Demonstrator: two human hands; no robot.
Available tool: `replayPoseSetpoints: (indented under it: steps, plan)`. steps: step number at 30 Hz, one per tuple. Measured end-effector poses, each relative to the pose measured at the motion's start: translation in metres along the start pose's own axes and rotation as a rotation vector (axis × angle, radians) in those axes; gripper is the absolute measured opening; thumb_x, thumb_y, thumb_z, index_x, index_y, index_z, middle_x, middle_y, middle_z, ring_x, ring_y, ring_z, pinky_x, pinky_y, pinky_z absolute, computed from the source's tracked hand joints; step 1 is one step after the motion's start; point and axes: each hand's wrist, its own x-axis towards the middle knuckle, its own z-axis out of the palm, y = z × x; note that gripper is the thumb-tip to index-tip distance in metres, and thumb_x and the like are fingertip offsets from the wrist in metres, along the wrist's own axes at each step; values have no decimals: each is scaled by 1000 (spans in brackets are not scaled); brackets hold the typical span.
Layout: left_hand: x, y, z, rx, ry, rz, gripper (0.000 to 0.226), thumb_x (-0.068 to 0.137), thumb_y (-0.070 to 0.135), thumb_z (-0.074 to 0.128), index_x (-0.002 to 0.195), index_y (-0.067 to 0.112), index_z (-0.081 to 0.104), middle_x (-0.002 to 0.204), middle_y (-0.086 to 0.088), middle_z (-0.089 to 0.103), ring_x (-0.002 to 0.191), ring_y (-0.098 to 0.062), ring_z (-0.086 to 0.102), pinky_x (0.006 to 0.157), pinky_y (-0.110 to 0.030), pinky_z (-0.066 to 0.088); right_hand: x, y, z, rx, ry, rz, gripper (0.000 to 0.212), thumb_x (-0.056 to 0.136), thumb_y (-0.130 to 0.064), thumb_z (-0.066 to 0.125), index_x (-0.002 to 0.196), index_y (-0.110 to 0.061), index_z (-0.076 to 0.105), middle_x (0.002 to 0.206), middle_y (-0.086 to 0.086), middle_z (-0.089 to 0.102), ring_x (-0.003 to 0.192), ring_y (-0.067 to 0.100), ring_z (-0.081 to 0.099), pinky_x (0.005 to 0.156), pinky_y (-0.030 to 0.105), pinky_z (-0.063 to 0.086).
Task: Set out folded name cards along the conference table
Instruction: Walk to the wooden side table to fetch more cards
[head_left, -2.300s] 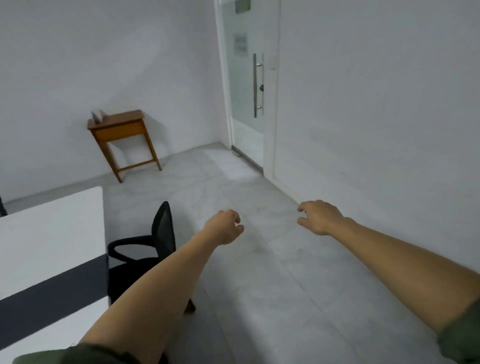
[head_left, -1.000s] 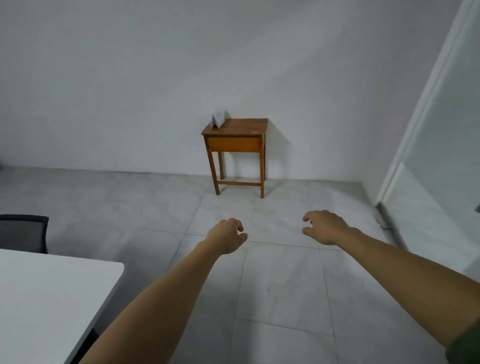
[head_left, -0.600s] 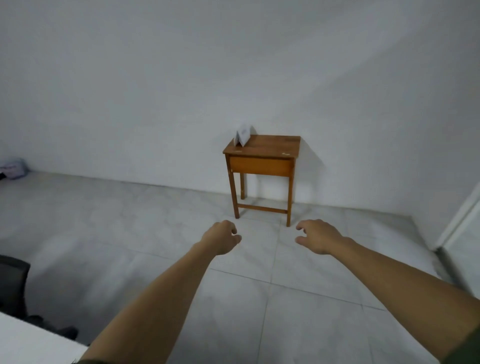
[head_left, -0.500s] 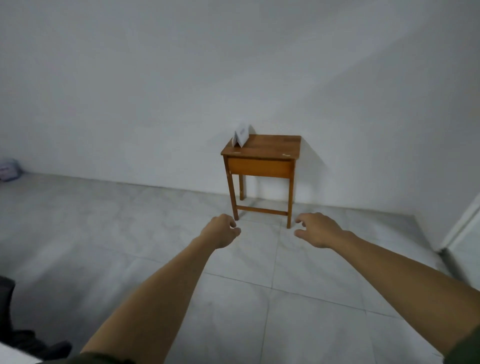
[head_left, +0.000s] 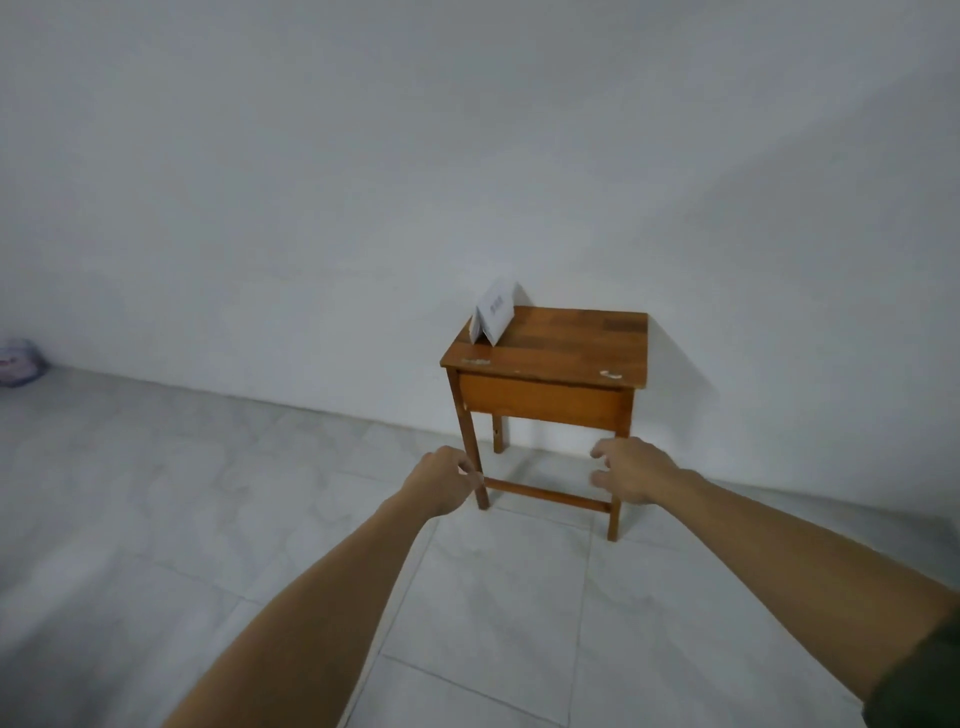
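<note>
The folded name cards (head_left: 493, 316) stand as a white tent on the far left corner of a small wooden side table (head_left: 566, 345), which is set against the white wall. Both bare arms reach forward over the grey tiled floor (head_left: 218, 519), nearer than the table. The left hand (head_left: 444, 486) is empty with its fingers loosely curled, and the right hand (head_left: 631, 478) is empty too, its fingers relaxed and slightly spread. A purple and white bag (head_left: 18, 361) lies far left by the wall.
</note>
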Motion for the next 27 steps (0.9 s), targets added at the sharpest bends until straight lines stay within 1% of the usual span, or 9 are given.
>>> replayPoseSetpoints:
  steps: [2, 6, 9, 12, 15, 18, 23, 25, 27]
  plan:
    - [37, 10, -10, -7, 26, -18, 31, 93, 36, 58, 115, 14, 63, 117, -5, 65, 94, -18, 59, 80, -27, 48, 43, 1, -24, -6, 4, -17, 50, 94, -41, 57, 139, -20, 48, 138, 4, 55, 120, 23, 56, 96, 33, 47]
    - [116, 22, -33, -63, 27, -71, 31, 93, 36, 58, 114, 14, 63, 110, -4, 64, 94, -19, 61, 81, -28, 50, 142, -8, -65, -42, 10, -64, 44, 93, -42, 58, 131, -21, 53, 128, 2, 61, 110, 21, 61, 88, 31, 49]
    - [176, 18, -45, -140, 30, -120, 29, 91, 39, 59, 109, 16, 64, 106, -6, 67, 93, -23, 66, 83, -33, 55, 208, -19, -75, -48, -1, -89, 46, 94, -40, 57, 135, -19, 51, 130, 2, 61, 113, 21, 60, 94, 33, 49]
    - [235, 12, -55, -221, 12, -148, 25, 91, 38, 59, 103, 17, 64, 102, -6, 68, 92, -23, 68, 76, -31, 54, 269, -28, -77, -47, -13, -96, 47, 94, -41, 58, 136, -20, 51, 130, 2, 60, 113, 20, 60, 94, 35, 50]
    - [298, 9, -68, -373, 8, -168, 25, 93, 34, 57, 100, 11, 65, 98, -9, 70, 81, -19, 66, 69, -29, 53, 335, -35, -81, -51, -25, -91, 49, 94, -41, 58, 137, -20, 50, 132, 2, 59, 114, 20, 59, 95, 35, 50]
    - [365, 7, -89, -568, -7, -222, 25, 96, 31, 54, 99, 8, 64, 90, -11, 70, 77, -21, 65, 72, -33, 54, 404, -46, -97, -49, -40, -60, 54, 94, -42, 58, 141, -18, 46, 137, 4, 56, 119, 22, 57, 99, 37, 48]
    - [460, 11, -113, -690, -4, -275, 26, 97, 30, 52, 97, 6, 62, 84, -13, 68, 67, -21, 64, 56, -26, 52, 502, -62, -128, 48, 25, -26, 53, 94, -44, 57, 138, -17, 49, 137, 5, 56, 120, 22, 57, 99, 37, 48]
    - [502, 17, -116, -722, -22, -304, 26, 97, 30, 51, 96, 6, 61, 83, -14, 68, 68, -23, 64, 57, -27, 52, 550, -59, -135, 76, 12, -6, 53, 93, -45, 58, 137, -17, 51, 138, 5, 56, 122, 22, 56, 100, 38, 47]
    - [515, 21, -114, -760, -39, -325, 26, 98, 31, 50, 94, 6, 60, 81, -14, 66, 68, -24, 62, 61, -30, 51, 565, -57, -137, 97, -2, 15, 52, 93, -46, 57, 136, -16, 52, 139, 5, 55, 123, 23, 54, 102, 39, 46]
